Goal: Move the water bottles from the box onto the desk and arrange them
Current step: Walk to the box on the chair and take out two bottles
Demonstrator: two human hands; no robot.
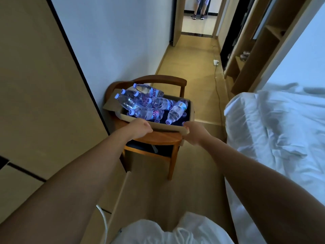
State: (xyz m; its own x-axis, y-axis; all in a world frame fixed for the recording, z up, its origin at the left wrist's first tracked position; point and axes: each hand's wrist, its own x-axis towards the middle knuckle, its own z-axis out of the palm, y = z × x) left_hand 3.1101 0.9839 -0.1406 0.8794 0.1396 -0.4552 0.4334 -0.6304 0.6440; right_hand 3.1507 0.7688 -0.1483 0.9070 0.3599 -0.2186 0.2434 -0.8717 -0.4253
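An open cardboard box (168, 127) rests on the seat of a wooden chair (158, 138) against the left wall. Several clear water bottles (149, 104) with pale blue caps and labels lie jumbled inside it, some piled toward the back left. My left hand (139, 128) grips the near rim of the box at its left side, fingers curled over the edge. At the near right corner my right hand (193, 133) holds the box, thumb on the rim. The desk is not in view.
A bed with white bedding (281, 134) runs along the right. A tan wall panel (44, 85) fills the left. Wooden shelves (255, 50) and a floor cable with a socket (216, 62) lie beyond. A person's legs (199, 9) stand in the far doorway.
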